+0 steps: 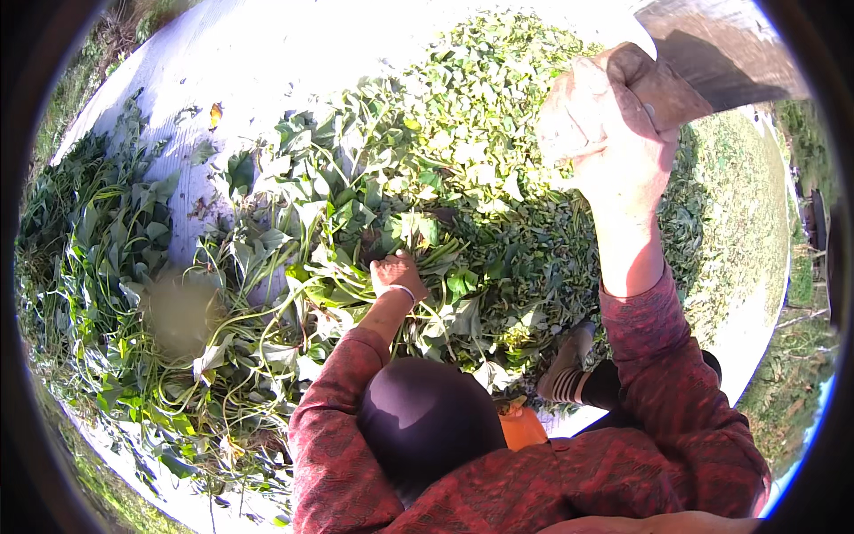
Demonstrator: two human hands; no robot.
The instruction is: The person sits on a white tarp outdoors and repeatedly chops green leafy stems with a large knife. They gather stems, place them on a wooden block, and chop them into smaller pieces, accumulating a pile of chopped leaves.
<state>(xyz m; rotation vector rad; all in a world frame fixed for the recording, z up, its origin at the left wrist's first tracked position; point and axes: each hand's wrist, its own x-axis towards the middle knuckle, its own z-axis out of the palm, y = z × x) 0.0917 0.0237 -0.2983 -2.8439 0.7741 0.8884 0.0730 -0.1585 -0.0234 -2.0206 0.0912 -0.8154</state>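
Observation:
My left hand [398,274], with a thin band at its wrist, is closed around a bundle of leafy green vine stems [437,257] low over the heap. Its leaves and long stems spread to the left. My right hand [610,120] is raised at the upper right, gripping the wooden handle [660,90] of a broad-bladed knife. The wide, brownish-grey blade [727,57] extends to the upper right, away from the bundle. Beneath and beyond my hands lie small cut pieces of green leaf [494,133]. Part of the held bundle is hidden under leaves.
Long uncut vines [100,233] are heaped at the left on a pale ground sheet [220,47]. More cut greens [740,193] cover the right side. Close to me are my dark-clad knee [434,420], a foot in a striped sock [567,367] and an orange object [522,428].

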